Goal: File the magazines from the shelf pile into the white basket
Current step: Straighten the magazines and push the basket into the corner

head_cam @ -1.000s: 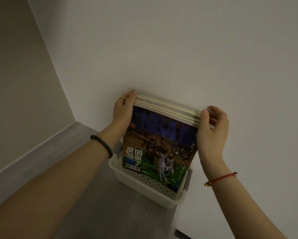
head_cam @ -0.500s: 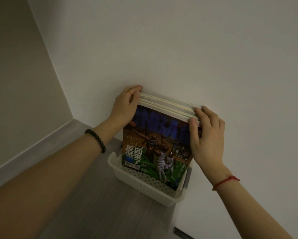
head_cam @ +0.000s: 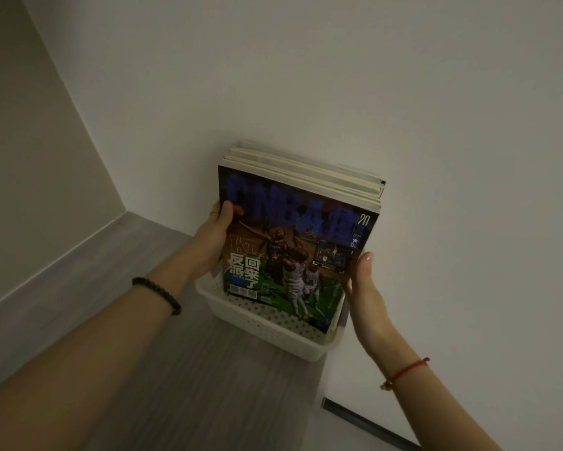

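Several magazines [head_cam: 293,242] stand upright in the white perforated basket [head_cam: 267,327], leaning back toward the wall. The front one has a dark basketball cover. My left hand [head_cam: 213,239] grips the left edge of the stack, thumb on the front cover, fingers hidden behind. My right hand [head_cam: 364,284] lies flat against the stack's lower right edge, fingers straight and mostly hidden behind the cover. The basket sits on the grey wooden shelf surface [head_cam: 176,385] against the wall.
A white wall [head_cam: 371,92] rises right behind the basket. A beige side wall [head_cam: 29,141] closes the left. A dark metal strip [head_cam: 364,421] shows at lower right, past the shelf's right edge.
Both hands slid down from the top edge of the magazines to their sides. The view came closer to the basket.
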